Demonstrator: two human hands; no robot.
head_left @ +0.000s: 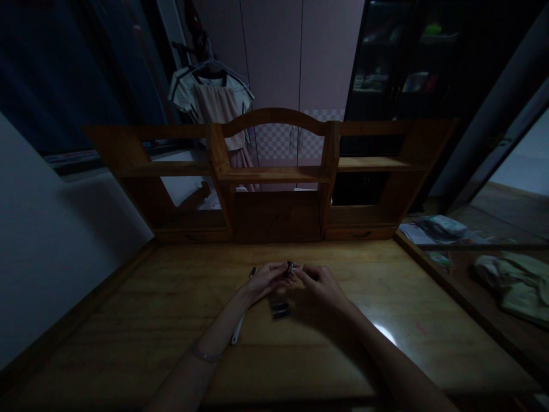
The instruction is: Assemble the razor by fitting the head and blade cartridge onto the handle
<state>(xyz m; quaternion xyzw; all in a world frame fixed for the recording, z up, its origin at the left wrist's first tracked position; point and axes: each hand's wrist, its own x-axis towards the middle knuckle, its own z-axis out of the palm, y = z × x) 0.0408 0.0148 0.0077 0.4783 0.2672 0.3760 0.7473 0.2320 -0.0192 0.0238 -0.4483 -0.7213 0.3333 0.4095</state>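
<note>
Above the middle of the desk, my left hand [274, 276] pinches a small dark, shiny object [291, 266], too small and dim to name. My right hand [318, 279] meets it from the right, thumb and index finger closed together at the object's right side. Just below my hands, a small black item [281, 311] with a pale stripe lies on the desk. A slim tool with a pale handle [237, 331] and a dark end lies slantwise, partly hidden under my left wrist.
The wooden desk [180, 309] carries a shelf unit [274, 173] along its back. A wall [51, 252] borders it on the left. To the right are crumpled cloth [523, 286] and papers [416, 233]. Clothes [214, 97] hang behind. The light is dim.
</note>
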